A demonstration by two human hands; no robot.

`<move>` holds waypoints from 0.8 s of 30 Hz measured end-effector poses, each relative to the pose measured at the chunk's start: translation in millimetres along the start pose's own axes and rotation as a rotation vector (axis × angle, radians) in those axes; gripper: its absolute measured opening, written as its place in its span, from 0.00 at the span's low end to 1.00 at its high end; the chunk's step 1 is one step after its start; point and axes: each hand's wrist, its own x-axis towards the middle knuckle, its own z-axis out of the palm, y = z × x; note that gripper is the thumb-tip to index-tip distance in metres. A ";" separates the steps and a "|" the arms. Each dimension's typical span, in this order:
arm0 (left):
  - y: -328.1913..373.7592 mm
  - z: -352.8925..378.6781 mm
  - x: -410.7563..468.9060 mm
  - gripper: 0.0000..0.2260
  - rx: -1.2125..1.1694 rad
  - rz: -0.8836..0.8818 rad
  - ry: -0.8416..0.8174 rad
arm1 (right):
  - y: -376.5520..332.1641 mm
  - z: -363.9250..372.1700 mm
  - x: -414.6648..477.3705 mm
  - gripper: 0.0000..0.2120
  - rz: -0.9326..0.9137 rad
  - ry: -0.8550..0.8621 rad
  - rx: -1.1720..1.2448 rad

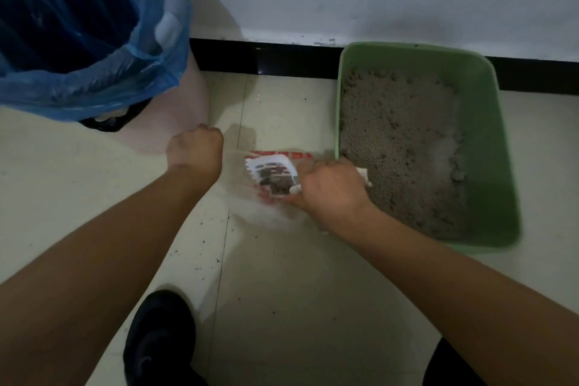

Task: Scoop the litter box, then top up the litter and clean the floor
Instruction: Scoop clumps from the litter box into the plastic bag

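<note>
The right hand (329, 188) had its fingers clamped on the scoop (272, 174), full of clumps, above the clear bag (275, 213) beside the litter box (498, 141); the left hand (194, 147), fingers curled, apparently held the bag's edge; if the bag sagged, clumps might have spilled onto the floor (282, 291).

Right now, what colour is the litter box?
The litter box is light green, shown in the head view.

The left hand (194, 150) and right hand (329, 191) are bare, as are both forearms up to the frame edge. A black shoe (159, 338) with a rounded toe shows at seven o'clock, dark trouser cloth (451, 367) at five o'clock.
</note>
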 end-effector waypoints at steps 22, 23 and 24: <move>23.4 -11.9 1.6 0.17 -0.154 -0.020 0.277 | 90.0 -38.8 -17.7 0.29 0.456 0.275 0.300; 30.1 -13.2 1.9 0.17 -0.175 0.008 0.329 | 102.2 -34.7 -22.4 0.29 0.524 0.248 0.365; 39.3 -14.5 2.5 0.17 -0.215 0.039 0.375 | 114.9 -30.7 -29.3 0.29 0.594 0.213 0.423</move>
